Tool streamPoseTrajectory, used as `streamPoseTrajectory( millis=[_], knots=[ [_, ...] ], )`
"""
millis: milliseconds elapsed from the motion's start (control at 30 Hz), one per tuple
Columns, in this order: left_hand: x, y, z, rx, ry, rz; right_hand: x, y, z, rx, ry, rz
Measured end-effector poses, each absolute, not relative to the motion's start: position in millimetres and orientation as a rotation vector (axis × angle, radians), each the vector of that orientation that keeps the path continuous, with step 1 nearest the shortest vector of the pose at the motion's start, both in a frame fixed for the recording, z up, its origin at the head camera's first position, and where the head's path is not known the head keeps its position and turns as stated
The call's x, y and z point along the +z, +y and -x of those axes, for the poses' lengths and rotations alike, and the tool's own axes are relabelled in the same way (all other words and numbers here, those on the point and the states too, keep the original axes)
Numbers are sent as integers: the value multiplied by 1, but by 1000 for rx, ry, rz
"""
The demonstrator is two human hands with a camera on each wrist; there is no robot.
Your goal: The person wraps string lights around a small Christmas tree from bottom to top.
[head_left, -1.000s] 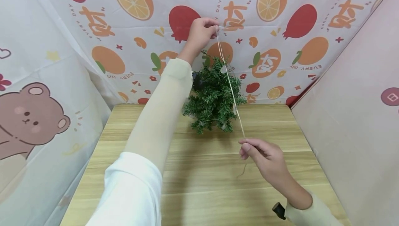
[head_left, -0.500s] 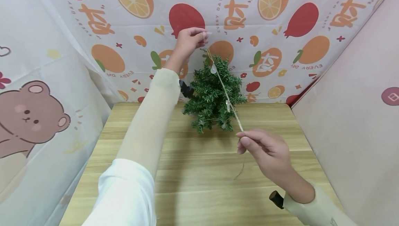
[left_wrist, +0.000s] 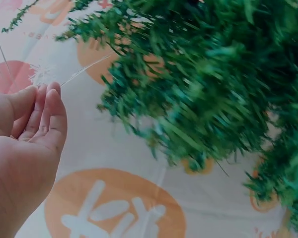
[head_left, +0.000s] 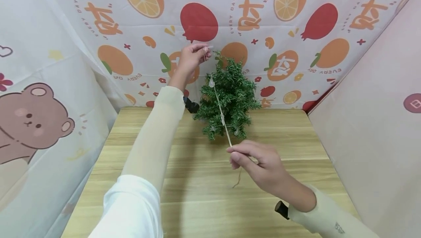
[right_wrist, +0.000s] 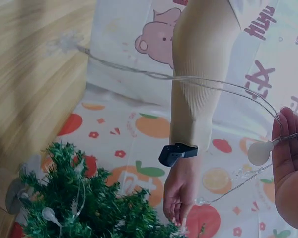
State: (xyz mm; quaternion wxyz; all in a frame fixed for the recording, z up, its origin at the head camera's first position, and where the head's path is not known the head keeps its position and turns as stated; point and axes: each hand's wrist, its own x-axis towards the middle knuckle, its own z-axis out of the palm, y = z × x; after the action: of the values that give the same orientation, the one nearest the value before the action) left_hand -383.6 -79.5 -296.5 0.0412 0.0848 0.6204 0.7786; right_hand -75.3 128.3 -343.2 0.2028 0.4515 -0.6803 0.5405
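Note:
A small green artificial Christmas tree [head_left: 238,92] stands at the table's back edge. My left hand [head_left: 192,60], beside its top on the left, pinches a thin string of fairy lights; in the left wrist view a clear snowflake [left_wrist: 39,74] shows at the fingertips. The fairy lights [head_left: 217,99] slant down across the tree's left front. My right hand [head_left: 263,165] pinches their lower part in front of the tree, and a loose end hangs below. In the right wrist view, a round bulb [right_wrist: 260,152] is beside the right fingers and another snowflake [right_wrist: 64,43] dangles from the strand.
The wooden table [head_left: 204,201] extends toward me from the tree. A fruit-print cloth [head_left: 148,59] hangs close behind it, with a bear-print cloth [head_left: 36,121] on the left. Small bulbs [right_wrist: 50,214] sit among the branches. Each wrist wears a black camera [head_left: 190,104].
My left hand has moved left and down from above the treetop, still pinching the strand. My right hand has shifted left, so the fairy lights now cross the tree's left front.

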Motion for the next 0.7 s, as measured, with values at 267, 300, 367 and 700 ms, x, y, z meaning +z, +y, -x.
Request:
streamPoseTrajectory(
  millis=[267, 300, 367, 700],
  knots=[
    [-310, -97, 370, 2325, 2021, -232, -352, 128, 71, 1515, -1977, -1249],
    [-312, -99, 369, 2314, 2024, -230, -354, 128, 71, 1523, -1986, -1245],
    [-318, -102, 366, 2281, 2044, -211, -357, 128, 70, 1545, -2012, -1234],
    [-374, -116, 363, 2280, 2022, -173, -373, 129, 64, 1624, -2118, -1174]
  ],
)
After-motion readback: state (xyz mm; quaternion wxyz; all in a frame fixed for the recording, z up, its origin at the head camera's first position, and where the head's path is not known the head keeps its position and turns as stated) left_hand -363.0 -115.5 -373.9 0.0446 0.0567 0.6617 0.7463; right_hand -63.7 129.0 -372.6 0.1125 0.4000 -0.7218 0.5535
